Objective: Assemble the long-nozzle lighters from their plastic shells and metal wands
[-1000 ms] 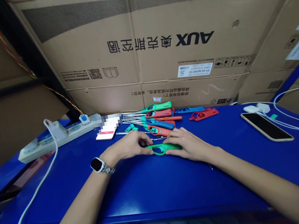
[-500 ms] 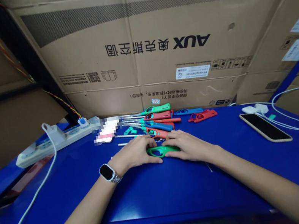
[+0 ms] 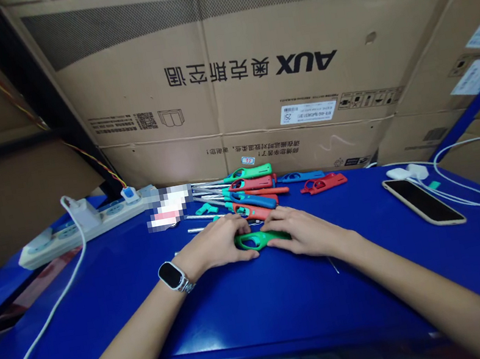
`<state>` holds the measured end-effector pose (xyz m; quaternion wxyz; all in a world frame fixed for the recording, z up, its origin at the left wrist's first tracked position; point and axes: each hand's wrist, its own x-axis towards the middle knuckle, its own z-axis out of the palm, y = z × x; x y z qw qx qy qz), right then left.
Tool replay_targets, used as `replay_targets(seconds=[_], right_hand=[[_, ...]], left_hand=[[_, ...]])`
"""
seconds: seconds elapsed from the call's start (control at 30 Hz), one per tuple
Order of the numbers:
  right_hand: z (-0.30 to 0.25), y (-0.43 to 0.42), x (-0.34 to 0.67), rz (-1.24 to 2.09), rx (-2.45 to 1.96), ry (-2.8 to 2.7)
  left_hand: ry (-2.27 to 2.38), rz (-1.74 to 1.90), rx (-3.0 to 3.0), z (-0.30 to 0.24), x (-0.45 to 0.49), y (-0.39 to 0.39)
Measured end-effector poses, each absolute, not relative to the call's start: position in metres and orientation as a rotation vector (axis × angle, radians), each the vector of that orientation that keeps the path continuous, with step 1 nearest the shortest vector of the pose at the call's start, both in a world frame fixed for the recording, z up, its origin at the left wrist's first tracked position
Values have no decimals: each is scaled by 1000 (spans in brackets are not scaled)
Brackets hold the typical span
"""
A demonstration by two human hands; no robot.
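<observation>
A green lighter casing [image 3: 255, 240], long with an oval opening, lies level just above or on the blue table between my hands. My left hand [image 3: 227, 241] is closed on its left end, thumb at the near side. On the right end, my right hand [image 3: 298, 231] closes with thumb and fingers, covering that part. Just beyond lie several long-nosed lighters, among them an orange one [image 3: 250, 210], a blue one [image 3: 253, 199] and a green one [image 3: 252, 172]. Small teal parts [image 3: 206, 208] and a metal tube [image 3: 195, 230] lie left of them.
A power strip [image 3: 103, 219] with plugs stands at the left back. Red casings [image 3: 324, 182] and a blue casing [image 3: 299, 177] lie right of the pile. A phone [image 3: 425, 202] and white cable [image 3: 470, 197] are at the right. A large cardboard box [image 3: 241, 30] walls the back.
My right hand has shifted very slightly to the right along the green casing. Both hands keep their hold, and the whole view has tilted a little.
</observation>
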<state>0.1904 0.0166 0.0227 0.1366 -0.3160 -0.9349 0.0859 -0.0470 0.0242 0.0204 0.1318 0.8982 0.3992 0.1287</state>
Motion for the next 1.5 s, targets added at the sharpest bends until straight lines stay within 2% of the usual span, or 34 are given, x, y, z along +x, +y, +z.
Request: replay_targets(seconds=[0.53, 0.9, 1.5], right_hand=[[15, 14, 190, 227, -856, -2659], [10, 16, 191, 299, -867, -2623], [18, 9, 185, 363, -1052, -2595]], left_hand=[[1228, 339, 2543, 22, -42, 20], [1070, 391, 2561, 21, -44, 22], [1166, 371, 2517, 21, -45, 13]])
